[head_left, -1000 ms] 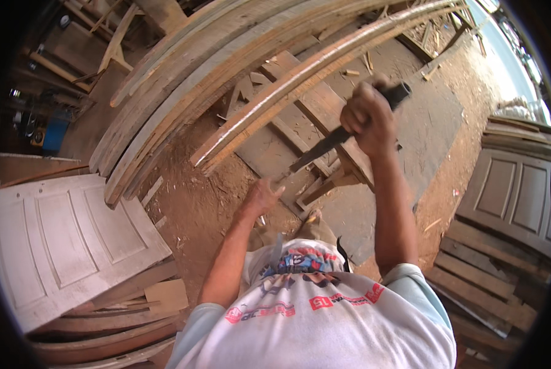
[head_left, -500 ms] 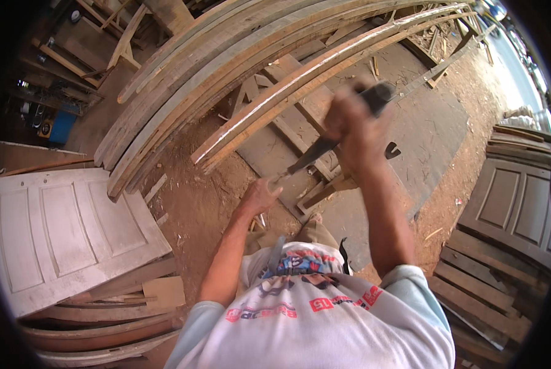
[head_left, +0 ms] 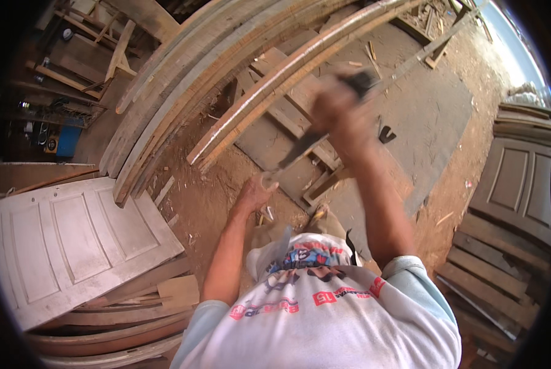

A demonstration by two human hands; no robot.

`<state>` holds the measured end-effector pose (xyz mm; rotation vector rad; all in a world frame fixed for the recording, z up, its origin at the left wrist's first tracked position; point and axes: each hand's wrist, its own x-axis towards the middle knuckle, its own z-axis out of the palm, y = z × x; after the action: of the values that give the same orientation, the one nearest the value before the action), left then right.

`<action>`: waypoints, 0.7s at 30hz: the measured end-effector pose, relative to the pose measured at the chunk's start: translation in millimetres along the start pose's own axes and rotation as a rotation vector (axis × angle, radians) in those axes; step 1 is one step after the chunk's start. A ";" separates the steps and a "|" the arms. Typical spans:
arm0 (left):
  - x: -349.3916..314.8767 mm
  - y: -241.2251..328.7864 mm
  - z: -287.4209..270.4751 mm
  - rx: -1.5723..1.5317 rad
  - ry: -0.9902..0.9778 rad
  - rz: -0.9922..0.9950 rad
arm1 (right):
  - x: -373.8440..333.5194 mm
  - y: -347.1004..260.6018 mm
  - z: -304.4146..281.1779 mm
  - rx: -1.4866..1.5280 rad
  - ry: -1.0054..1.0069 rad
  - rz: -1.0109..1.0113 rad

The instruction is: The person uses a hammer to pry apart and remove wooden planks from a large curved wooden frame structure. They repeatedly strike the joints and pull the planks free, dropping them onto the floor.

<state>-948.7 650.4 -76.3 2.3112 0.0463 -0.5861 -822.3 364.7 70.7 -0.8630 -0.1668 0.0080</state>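
Grip of the right hand [head_left: 343, 120] clenched on a dark-handled blade tool [head_left: 303, 147], raised and blurred.

Right arm stretches up from the shoulder, elbow nearly straight; the tool's dark handle sticks out above the fist and its blade slants down-left, tip just above the left hand [head_left: 255, 194]. Left arm reaches straight forward and down, hand resting low on the dirt floor [head_left: 207, 197] beside a small wooden frame [head_left: 321, 184]; whether its grip holds anything I cannot tell. Long curved planks [head_left: 226, 80] arch over the ground ahead, a white panelled door [head_left: 66, 240] lies to the left, and a grey door [head_left: 521, 184] lies to the right.
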 end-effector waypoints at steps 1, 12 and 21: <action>2.8 13.9 -5.6 0.019 -0.018 -0.013 | 8.1 -9.4 -13.5 0.049 -0.012 0.011; 0.8 -2.0 -2.1 -0.024 0.028 0.006 | -72.6 -105.7 -49.7 0.102 0.275 -0.303; -12.4 85.3 17.6 0.323 0.403 0.695 | -131.1 -120.8 -46.7 -0.047 0.427 -0.461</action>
<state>-949.6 578.3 -25.9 2.4983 -0.6762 0.2429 -952.0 241.0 113.6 -0.8383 0.0385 -0.6090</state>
